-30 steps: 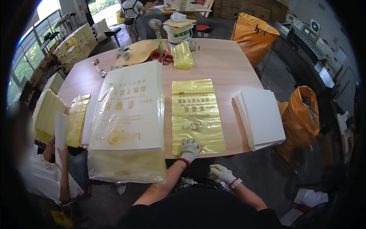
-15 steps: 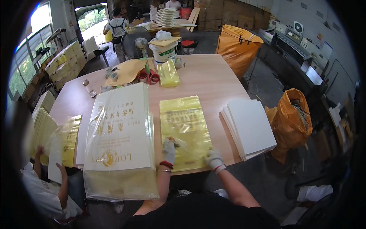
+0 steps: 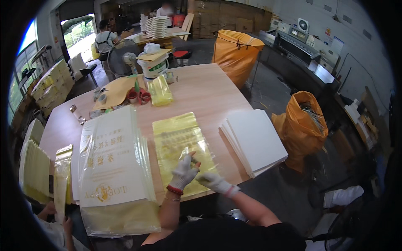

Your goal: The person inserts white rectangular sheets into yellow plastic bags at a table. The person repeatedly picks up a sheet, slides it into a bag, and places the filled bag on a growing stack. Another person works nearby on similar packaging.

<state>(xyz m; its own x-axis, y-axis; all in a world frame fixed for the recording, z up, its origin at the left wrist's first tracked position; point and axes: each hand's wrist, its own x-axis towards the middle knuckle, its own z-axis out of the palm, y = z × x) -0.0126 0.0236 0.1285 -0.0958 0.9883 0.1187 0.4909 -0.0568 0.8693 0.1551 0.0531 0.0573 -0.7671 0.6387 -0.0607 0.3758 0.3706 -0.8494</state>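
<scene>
A stack of flat yellow plastic bags (image 3: 173,129) lies on the table in front of me. Above its lower part is my left hand (image 3: 183,171), in a white glove with bare fingertips, its thumb and fingers apart and nothing visible in them. Close beside it, over the bags' lower right part, my gloved right hand (image 3: 215,183) points left; its fingertips are too unclear to tell what they do. To the left lies a tall pile of white printed boards in clear plastic sleeves (image 3: 113,167). On the right sits a stack of plain white boards (image 3: 255,140).
Farther back are a folded yellow bag bundle (image 3: 160,92), red tape rolls (image 3: 138,97), a white bucket (image 3: 153,67) and a small jar (image 3: 76,113). Orange sacks (image 3: 299,129) stand beyond the table's right edge. At lower left, a co-worker's hands (image 3: 58,213) hold a sleeved board.
My right hand has moved from the bags' lower right corner leftward to my left hand. My left hand's fingers have spread. The view has turned, shifting the table leftward. The co-worker's board is turned edge-on.
</scene>
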